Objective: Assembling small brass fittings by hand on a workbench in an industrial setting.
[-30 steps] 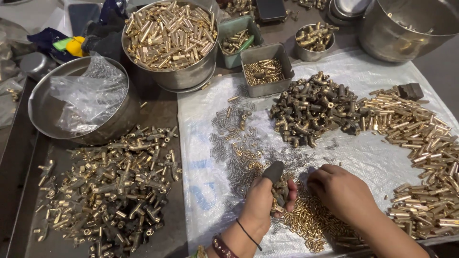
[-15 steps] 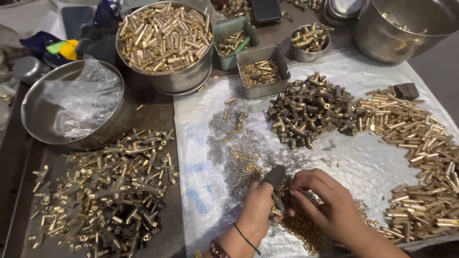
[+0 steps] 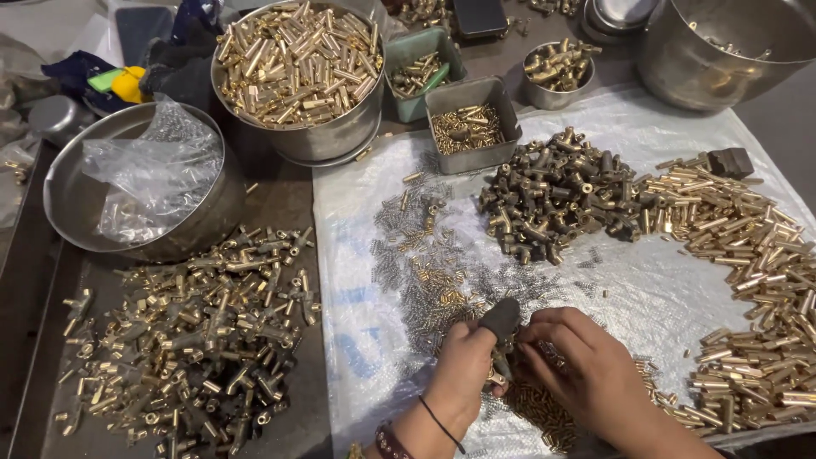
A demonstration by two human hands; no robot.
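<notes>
My left hand point(image 3: 463, 374) sits at the near edge of the white plastic sheet point(image 3: 663, 280), its thumb capped by a dark rubber guard point(image 3: 501, 316), the fingers pinched narrow on a small brass part point(image 3: 495, 376). My right hand point(image 3: 586, 374) lies just beside it, fingers curled down onto the heap of tiny brass pins point(image 3: 544, 412) beneath both hands; I cannot tell whether they hold anything. Just beyond my hands, small grey springs point(image 3: 408, 255) lie scattered toward the sheet's left side. A pile of dark fittings point(image 3: 552, 191) lies near the far edge of the sheet, and brass tubes point(image 3: 756, 280) curve along its right edge. Left of the sheet, brass tee fittings point(image 3: 195, 331) cover the dark tray. At the far left stands a steel bowl point(image 3: 76, 195) holding a crumpled clear bag point(image 3: 157, 170), next to a bigger bowl of brass tubes point(image 3: 297, 59).
</notes>
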